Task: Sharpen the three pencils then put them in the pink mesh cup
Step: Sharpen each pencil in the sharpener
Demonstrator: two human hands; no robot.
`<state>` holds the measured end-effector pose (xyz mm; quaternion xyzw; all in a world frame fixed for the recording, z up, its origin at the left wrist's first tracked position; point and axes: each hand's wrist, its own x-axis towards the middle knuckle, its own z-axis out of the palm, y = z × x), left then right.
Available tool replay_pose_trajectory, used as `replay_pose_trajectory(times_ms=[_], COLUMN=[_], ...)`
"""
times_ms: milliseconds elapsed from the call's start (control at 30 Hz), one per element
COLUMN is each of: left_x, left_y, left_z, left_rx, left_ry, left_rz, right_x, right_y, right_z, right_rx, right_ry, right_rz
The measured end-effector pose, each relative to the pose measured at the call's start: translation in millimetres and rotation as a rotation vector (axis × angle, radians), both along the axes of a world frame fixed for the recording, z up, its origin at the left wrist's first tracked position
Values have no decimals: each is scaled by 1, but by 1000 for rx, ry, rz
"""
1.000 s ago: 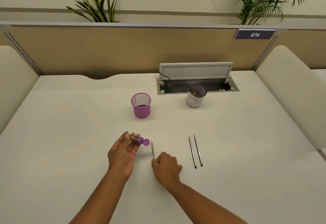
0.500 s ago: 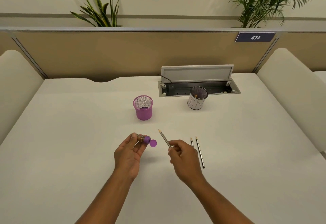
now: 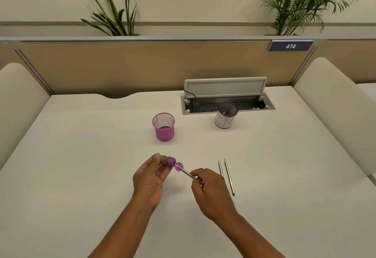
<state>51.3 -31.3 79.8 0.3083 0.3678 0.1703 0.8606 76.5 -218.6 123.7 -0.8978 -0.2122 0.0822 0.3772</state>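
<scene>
Three pencils [image 3: 229, 176], one pink cup [image 3: 164, 130], one paper-wrapped cup [image 3: 223, 122], seemingly one sharpener [image 3: 170, 161]

cable box [image 3: 224, 87]: lid up, sunk in table [image 3: 81, 156] (black cord enters its left end) | black cup [image 3: 224, 118]: just before box, white label | partition [image 3: 122, 68]: behind box | sign 474 [image 3: 290, 46]: above-right of box | plants [image 3: 116, 17] [image 3: 301, 3]: beyond, left and right of box

Right hand [image 3: 211, 192] aims pencil [image 3: 188, 174] at sharpener [image 3: 169, 161].
</scene>
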Motion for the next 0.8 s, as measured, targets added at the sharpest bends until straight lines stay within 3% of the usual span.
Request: replay_pose_trajectory(times_ms=[400,600,800], left_x=[-1,1,2], left_y=[-7,-7,-3], left_z=[8,12,17], left_rx=[101,196,198], left_ry=[44,59,69], left_rz=[-69,-72,-81], right_x=[-2,-1,1], right_y=[3,4,1], right_z=[-2,-9,-18], right_rx=[-40,-161,-180], right_ry=[-172,-467,-546], right_rz=[2,31,37])
